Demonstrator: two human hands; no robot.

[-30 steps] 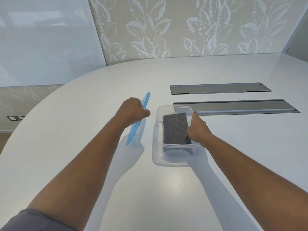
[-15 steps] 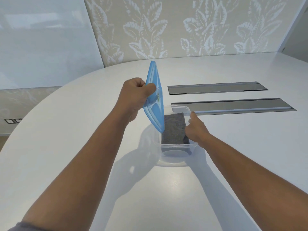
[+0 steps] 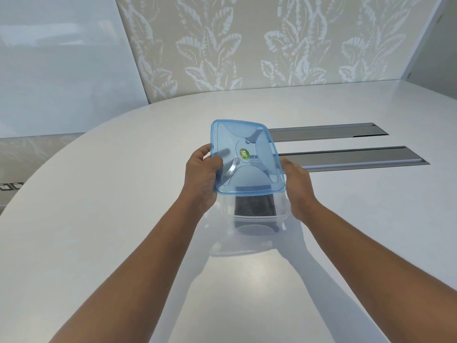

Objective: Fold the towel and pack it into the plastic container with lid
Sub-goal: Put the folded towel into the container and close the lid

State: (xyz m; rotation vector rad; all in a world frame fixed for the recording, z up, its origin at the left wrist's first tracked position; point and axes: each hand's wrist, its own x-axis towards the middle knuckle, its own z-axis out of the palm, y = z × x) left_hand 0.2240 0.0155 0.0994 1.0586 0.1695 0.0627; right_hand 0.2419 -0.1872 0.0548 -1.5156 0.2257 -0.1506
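Held tilted just above the clear container (image 3: 259,219) with folded towel (image 3: 254,209) inside, light, slightly flexible blue lid (image 3: 244,159), left hand (image 3: 202,177) clamped on its edge, right hand (image 3: 296,184) steadying opposite side.

Counter (image 3: 103,231): white, glossy, rounded far-left edge. Clear plastic container (image 3: 257,222) stands directly on it, near centre. Two long grey recessed panels, far panel (image 3: 326,131) and near panel (image 3: 356,157), set flush in the surface, right of centre, parallel.
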